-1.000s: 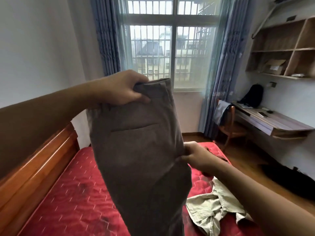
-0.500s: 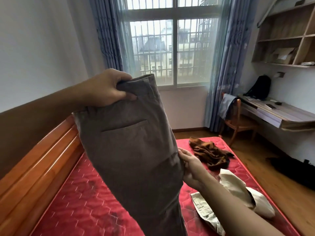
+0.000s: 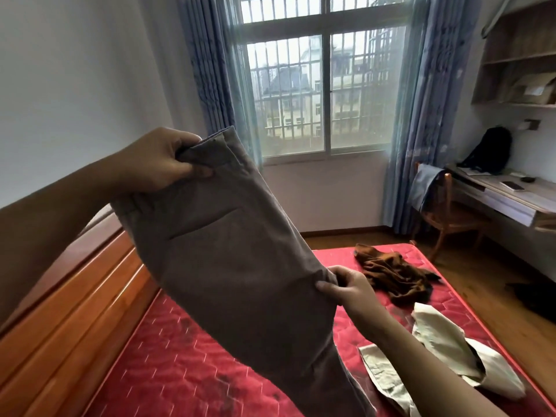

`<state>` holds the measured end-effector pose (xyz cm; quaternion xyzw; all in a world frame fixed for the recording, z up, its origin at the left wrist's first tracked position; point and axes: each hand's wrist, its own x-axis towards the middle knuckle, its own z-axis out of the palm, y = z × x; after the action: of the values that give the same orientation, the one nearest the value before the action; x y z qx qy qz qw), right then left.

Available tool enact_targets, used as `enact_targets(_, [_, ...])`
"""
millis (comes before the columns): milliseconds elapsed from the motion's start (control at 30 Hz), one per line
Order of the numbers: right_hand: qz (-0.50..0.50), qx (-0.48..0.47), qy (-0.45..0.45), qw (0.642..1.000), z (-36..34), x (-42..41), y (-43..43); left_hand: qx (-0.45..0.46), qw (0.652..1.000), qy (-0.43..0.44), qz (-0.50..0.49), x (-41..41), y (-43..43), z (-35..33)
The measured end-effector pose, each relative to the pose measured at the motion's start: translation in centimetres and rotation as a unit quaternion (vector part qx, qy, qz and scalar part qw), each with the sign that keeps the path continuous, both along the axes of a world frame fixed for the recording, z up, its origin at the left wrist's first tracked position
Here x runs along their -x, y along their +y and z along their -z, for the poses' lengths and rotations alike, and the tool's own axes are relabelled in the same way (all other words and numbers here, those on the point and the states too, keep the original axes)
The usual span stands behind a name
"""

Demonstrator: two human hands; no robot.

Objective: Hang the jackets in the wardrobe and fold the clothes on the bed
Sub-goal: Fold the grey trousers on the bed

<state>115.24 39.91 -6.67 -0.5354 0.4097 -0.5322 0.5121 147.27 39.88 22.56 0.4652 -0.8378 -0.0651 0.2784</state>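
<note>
Grey trousers, 1 pr, we hold up over the red bed. Our left hand grips the waistband up top; our right hand pinches the edge lower down. 2 more garments lie on the bed at right, 1 brown garment and 1 cream garment, both crumpled.

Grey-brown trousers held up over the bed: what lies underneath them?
Only the red quilted mattress shows below the grey-brown trousers, with a crumpled cream garment lying to their right. The stretch of bed straight behind the hanging cloth is covered.
</note>
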Motion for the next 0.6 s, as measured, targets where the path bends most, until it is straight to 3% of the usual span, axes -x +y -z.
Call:
enact_targets(133, [0.092,0.077,0.149,0.982,2.6,0.6,-0.1,-0.007,1.000,0.000,0.011,0.2,0.3,0.0])
enact_targets(233, [0.037,0.064,0.202,0.977,2.1,0.6,0.4,-0.017,0.999,-0.033,0.018,1.2,0.0,0.4])
enact_targets(300, [-0.033,0.040,0.193,0.980,-0.7,-0.4,1.0,-0.026,0.998,-0.053,0.030,2.1,-0.2,0.5])
enact_targets(400, [-0.081,0.115,0.131,0.981,-8.3,-3.6,1.4,-0.044,0.994,-0.082,0.056,3.6,-0.2,0.6])
enact_targets(500, [-0.054,0.206,0.090,0.973,-15.1,-6.5,1.4,-0.062,0.988,-0.115,0.078,4.8,0.1,0.8])
enact_targets(600, [-0.056,0.226,0.101,0.967,-15.4,-6.9,0.5,-0.052,0.988,-0.120,0.080,4.6,0.6,0.8])
